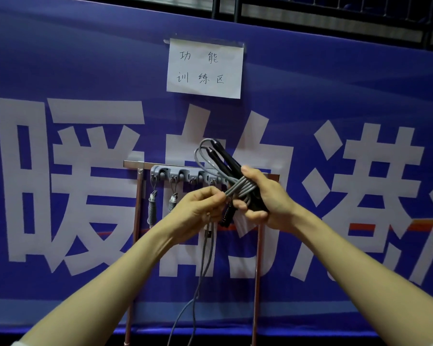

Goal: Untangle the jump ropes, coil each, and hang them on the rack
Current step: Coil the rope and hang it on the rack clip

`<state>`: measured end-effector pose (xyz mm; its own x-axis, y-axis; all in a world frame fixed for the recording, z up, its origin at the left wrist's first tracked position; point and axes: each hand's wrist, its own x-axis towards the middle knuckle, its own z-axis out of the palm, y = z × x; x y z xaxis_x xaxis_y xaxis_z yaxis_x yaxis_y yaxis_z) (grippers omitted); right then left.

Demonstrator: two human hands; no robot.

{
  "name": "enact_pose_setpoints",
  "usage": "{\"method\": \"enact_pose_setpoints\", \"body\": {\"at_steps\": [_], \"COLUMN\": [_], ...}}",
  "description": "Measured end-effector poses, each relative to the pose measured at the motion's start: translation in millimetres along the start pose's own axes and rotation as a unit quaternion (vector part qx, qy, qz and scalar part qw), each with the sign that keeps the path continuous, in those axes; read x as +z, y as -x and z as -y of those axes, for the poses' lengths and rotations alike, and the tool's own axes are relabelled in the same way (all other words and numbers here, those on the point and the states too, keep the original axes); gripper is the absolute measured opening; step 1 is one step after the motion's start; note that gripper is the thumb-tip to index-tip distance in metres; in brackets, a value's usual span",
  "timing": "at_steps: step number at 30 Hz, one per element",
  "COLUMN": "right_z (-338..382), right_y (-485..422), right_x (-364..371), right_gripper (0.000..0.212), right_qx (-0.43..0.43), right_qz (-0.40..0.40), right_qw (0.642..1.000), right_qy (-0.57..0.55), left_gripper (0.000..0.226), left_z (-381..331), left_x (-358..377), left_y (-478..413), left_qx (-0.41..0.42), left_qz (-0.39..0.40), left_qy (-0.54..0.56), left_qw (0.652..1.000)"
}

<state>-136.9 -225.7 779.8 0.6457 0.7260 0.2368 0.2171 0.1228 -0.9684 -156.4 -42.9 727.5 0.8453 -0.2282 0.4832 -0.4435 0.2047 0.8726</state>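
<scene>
Grey jump rope (243, 188): my right hand (268, 198) grips handles (225, 156) and coils together; left hand (198, 208), nine o'clock, pinches the binding wrap taut

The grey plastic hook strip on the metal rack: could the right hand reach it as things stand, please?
Probably yes: the right hand, gripping the coiled grey jump rope, sits in front of the grey plastic hook strip, with nothing visible between them.

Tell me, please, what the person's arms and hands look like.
Both forearms are bare up to the wrists. The left hand and right hand wear no gloves, and no watch or bracelet shows. A pale sleeve edge peeks in at the bottom left corner.
</scene>
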Motion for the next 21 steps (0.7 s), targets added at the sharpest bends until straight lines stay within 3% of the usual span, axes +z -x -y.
{"method": "enact_pose_setpoints", "body": {"at_steps": [3, 6, 9, 14, 16, 19, 21], "right_z": [0, 5, 8, 7, 4, -6, -16], "right_y": [6, 7, 6, 12, 14, 15, 16], "right_x": [-1, -3, -6, -12, -15, -15, -14], "right_gripper": [0.043, 0.045, 0.047, 0.051, 0.058, 0.052, 0.049], "right_qx": [0.044, 0.071, 0.087, 0.18, 0.225, 0.272, 0.297], "right_qz": [0.075, 0.128, 0.153, 0.203, 0.221, 0.238, 0.242], "right_qw": [0.996, 0.989, 0.984, 0.962, 0.949, 0.932, 0.923], "right_qy": [-0.018, -0.018, -0.016, -0.012, 0.012, 0.034, 0.044], "left_gripper": [0.004, 0.009, 0.01, 0.018, 0.01, 0.013, 0.01], "left_z": [-4, -8, -11, -28, -46, -53, -51], "left_x": [-6, -3, -2, -8, -12, -15, -16], "left_y": [4, 7, 5, 0, -4, -13, -16], "left_qx": [0.079, 0.121, 0.124, 0.082, 0.08, 0.092, 0.093], "left_qz": [-0.025, -0.027, -0.011, 0.071, 0.12, 0.168, 0.192], "left_qy": [-0.106, -0.157, -0.188, -0.338, -0.424, -0.576, -0.609], "left_qw": [0.991, 0.98, 0.974, 0.935, 0.894, 0.795, 0.764]}}
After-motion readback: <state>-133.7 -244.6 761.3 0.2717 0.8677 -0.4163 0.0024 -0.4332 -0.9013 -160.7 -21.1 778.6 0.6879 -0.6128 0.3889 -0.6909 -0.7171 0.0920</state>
